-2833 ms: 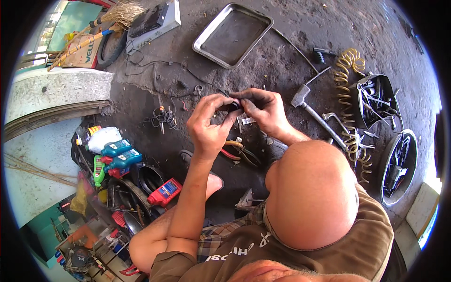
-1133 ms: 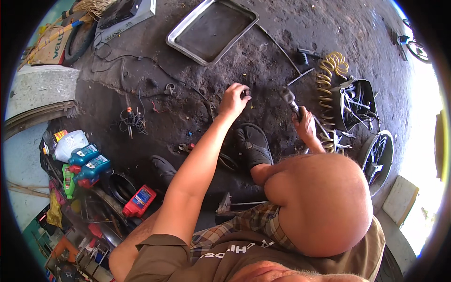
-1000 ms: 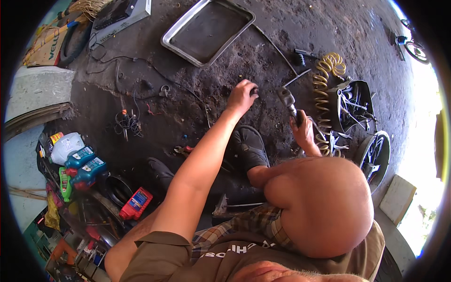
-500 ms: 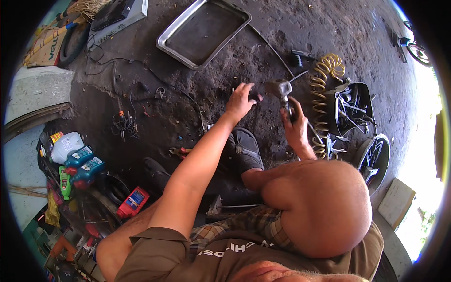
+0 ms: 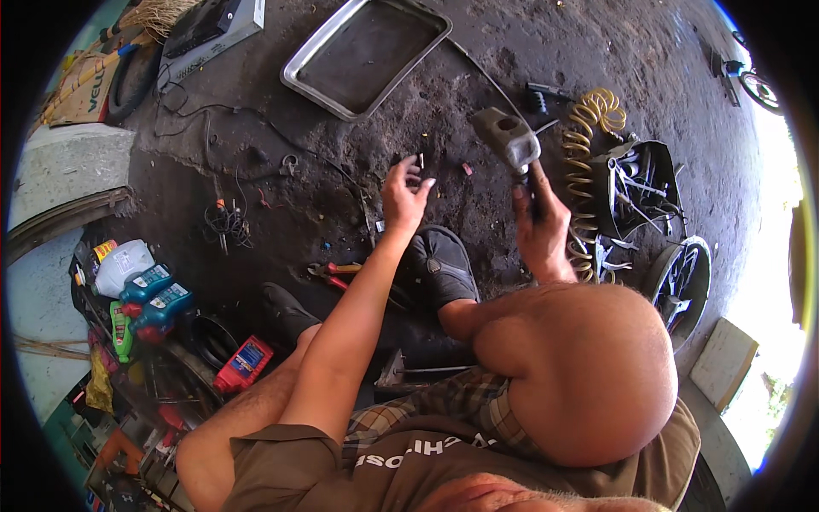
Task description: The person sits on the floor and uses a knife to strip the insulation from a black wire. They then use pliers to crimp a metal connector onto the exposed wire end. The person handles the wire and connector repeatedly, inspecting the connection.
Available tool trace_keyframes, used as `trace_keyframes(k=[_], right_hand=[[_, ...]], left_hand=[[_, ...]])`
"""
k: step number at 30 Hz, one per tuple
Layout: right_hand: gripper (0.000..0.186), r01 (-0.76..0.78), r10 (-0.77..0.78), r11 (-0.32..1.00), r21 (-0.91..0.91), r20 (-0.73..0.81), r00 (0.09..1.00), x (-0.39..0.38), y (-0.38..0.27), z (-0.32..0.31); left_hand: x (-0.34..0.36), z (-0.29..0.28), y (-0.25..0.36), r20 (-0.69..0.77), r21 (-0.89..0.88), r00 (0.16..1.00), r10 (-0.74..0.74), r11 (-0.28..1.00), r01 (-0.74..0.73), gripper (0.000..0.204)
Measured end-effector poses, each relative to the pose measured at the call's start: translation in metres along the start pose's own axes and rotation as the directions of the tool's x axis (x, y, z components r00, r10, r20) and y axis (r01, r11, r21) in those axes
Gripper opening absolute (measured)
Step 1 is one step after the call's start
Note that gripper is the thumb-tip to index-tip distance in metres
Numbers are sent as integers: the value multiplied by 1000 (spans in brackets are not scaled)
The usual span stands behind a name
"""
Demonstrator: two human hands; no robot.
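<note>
My right hand (image 5: 543, 224) grips a hammer by its handle. The hammer's heavy grey head (image 5: 503, 136) is raised toward me, with a dark spot on its face. My left hand (image 5: 404, 198) is over the dark dirt floor, thumb and fingers loosely bent and apart. Beside its fingertips shows a small pale piece (image 5: 421, 160), too small to name. A small red piece (image 5: 467, 169) lies on the ground between my hands. Red-handled pliers (image 5: 334, 271) lie by my left forearm, near my shoes (image 5: 444, 269).
A metal tray (image 5: 363, 111) lies ahead, with a thin rod beside it. To the right are a coiled yellow hose (image 5: 580, 154), a black bin of metal parts (image 5: 636, 192) and a round pan (image 5: 680, 290). Bottles (image 5: 162, 303) and a red container (image 5: 243, 363) stand at left.
My left hand has drawn back to the left, away from the small red piece, which now shows on the ground. The hammer head has come up closer and turned.
</note>
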State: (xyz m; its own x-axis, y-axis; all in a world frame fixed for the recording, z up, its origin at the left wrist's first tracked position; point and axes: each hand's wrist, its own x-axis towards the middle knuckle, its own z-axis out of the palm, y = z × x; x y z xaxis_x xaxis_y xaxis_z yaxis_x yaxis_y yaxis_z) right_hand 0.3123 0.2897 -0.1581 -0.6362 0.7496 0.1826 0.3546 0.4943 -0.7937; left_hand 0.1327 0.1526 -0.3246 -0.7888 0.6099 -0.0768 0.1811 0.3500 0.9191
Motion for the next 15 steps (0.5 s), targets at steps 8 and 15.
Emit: trace_keyframes(k=[8, 15], right_hand=[[48, -185, 206, 976, -112, 237, 949, -36, 79, 60], [47, -402, 412, 911, -89, 179, 893, -11, 43, 35]], left_hand=[[-6, -35, -1, -112, -27, 994, -15, 1000, 12, 48], [-28, -43, -13, -137, 11, 991, 3, 1000, -1, 41]])
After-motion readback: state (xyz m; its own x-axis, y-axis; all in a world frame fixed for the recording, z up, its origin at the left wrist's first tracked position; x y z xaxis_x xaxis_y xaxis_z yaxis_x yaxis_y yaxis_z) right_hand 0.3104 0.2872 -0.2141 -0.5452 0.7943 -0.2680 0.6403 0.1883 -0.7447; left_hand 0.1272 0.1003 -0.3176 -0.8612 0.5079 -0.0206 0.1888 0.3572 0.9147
